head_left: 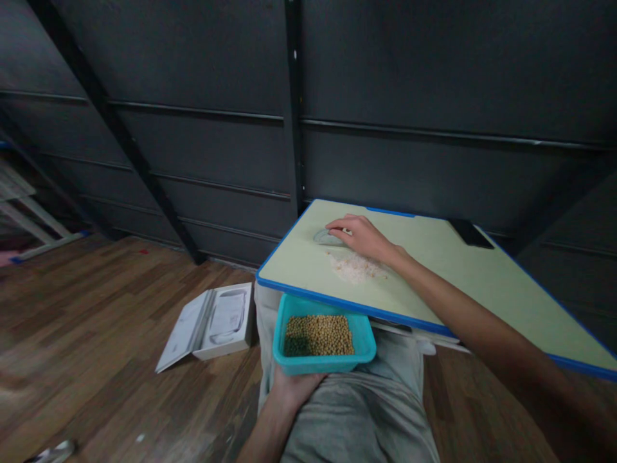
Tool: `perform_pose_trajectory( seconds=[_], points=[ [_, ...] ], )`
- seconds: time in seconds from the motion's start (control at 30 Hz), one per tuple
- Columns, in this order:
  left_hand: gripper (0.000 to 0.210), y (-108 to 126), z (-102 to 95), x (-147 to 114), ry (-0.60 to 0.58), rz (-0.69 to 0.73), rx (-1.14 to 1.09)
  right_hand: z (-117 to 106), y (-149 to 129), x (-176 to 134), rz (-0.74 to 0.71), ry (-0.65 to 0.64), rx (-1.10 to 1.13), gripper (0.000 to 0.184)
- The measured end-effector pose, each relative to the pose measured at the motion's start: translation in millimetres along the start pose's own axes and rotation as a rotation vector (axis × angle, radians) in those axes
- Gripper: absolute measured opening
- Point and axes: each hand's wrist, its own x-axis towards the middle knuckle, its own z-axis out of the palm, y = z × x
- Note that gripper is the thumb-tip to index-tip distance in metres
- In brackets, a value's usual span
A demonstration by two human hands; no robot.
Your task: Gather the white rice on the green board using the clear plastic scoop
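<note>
On the pale table (482, 283) lies a loose pile of rice (355, 267) with a few yellow beans mixed in. My right hand (357, 233) is just behind the pile, its fingers closed on the edge of a clear, half-round protractor (324, 237). Under the near table edge, my left hand (297, 386) supports a turquoise plastic tub (318, 366) over my lap; most of its fingers are hidden beneath. Inside the tub are yellow soybeans (330, 333), with dark green beans (295, 347) in the near left corner.
A black phone (470, 233) lies at the table's far right. On the wooden floor to the left is an opened white box (226, 321). A dark panelled wall (231, 154) stands behind the table, and a white-legged stand (38, 218) is at far left.
</note>
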Motion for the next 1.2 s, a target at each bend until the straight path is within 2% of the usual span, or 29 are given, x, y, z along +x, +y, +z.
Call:
perform_pose_trajectory(
  seconds=[0.17,0.33,0.53,0.77,1.03,1.2],
  points=[
    [0.045,2.4,-2.8,-0.7,0.064,0.039,-0.018,11.5,-14.0,4.2,-0.064,-0.083,0.03,0.027],
    [0.05,6.2,-5.2,-2.6,0.097,0.049,-0.023,11.2,-26.8,-2.6,-0.142,-0.136,0.129,0.028],
    [0.055,13.4,-9.8,-2.5,0.123,0.06,-0.029,9.3,-39.3,-10.2,-0.152,-0.06,0.218,0.025],
    [0.06,13.6,-0.9,-6.7,0.063,0.069,0.004,11.6,-55.0,-19.3,-0.214,-0.107,0.208,0.029],
    [0.059,9.3,10.3,-6.5,0.194,0.052,-0.041,9.5,-65.9,-23.8,-0.228,-0.114,0.208,0.025],
    [0.061,5.6,10.4,-4.7,0.176,0.035,-0.081,11.6,-69.1,-27.0,-0.205,-0.095,0.32,0.025]
  ],
)
